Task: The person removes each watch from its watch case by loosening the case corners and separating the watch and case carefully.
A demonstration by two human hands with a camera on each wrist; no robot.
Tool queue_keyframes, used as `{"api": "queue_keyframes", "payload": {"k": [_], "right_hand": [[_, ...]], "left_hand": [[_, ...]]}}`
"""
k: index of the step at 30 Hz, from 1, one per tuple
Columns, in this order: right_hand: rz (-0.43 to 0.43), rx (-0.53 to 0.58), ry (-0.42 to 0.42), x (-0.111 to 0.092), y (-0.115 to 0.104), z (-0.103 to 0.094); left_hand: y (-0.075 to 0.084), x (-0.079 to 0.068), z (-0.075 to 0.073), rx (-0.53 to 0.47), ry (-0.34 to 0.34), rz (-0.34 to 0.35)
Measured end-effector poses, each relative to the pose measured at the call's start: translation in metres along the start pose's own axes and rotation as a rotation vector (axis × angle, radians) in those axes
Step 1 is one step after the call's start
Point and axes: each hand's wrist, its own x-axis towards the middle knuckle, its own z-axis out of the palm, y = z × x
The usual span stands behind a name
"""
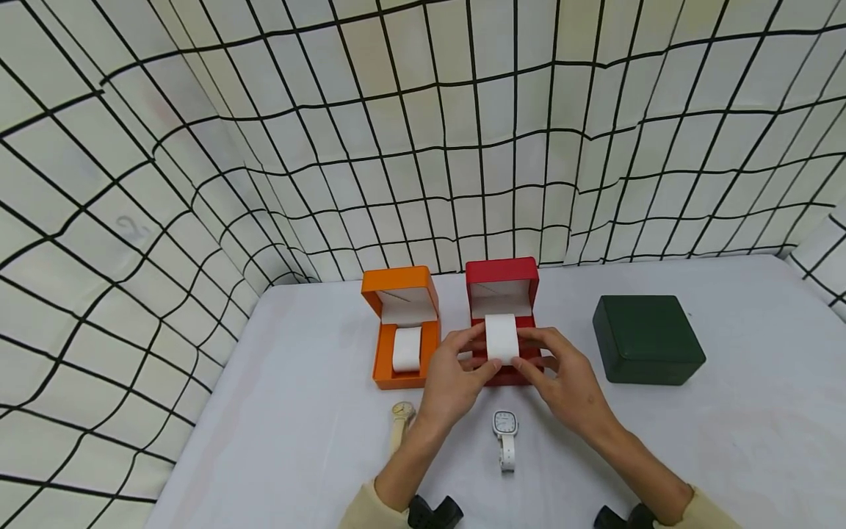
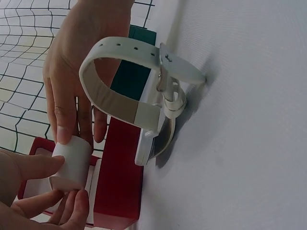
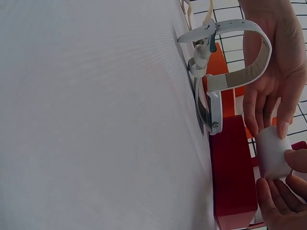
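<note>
A white watch cushion (image 1: 501, 339) is held between both hands over the open red watch box (image 1: 509, 376). My left hand (image 1: 456, 371) pinches its left side, thumb at the lower edge. On the opposite side my right hand (image 1: 565, 375) grips it with thumb and fingers. In the left wrist view the cushion (image 2: 72, 163) looks like a short, rounded roll above the red box. Nearer me, a white-strapped watch (image 1: 505, 439) with a squarish dial stands on the table, its strap buckled in a loop. Close by my left forearm is a cream-strapped watch (image 1: 400, 422) with a round dial, partly covered.
An open orange watch box (image 1: 386, 380) with a white cushion (image 1: 406, 349) inside stands left of the red one. To the right sits a closed dark green box (image 1: 648, 338). A black wire grid (image 1: 436, 84) in front of white sheeting borders the white table (image 1: 284, 411).
</note>
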Motion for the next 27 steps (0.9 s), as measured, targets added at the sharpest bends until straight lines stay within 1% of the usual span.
{"api": "queue_keyframes", "payload": {"k": [8, 18, 21, 27], "right_hand": [[0.001, -0.024, 0.002, 0.0019, 0.002, -0.0001], [0.009, -0.041, -0.005, 0.0032, 0.004, 0.0002], [0.01, -0.052, -0.007, 0.0037, 0.0041, 0.0003], [0.012, -0.056, -0.011, 0.0038, 0.0052, 0.0002]], "left_hand": [[-0.0014, 0.0017, 0.0027, -0.019, 0.001, 0.038], [-0.0071, 0.0028, 0.0044, 0.05, -0.001, 0.074], [-0.0079, 0.0028, 0.0051, 0.072, -0.001, 0.063], [-0.0078, 0.0027, 0.0062, 0.105, 0.001, 0.068]]}}
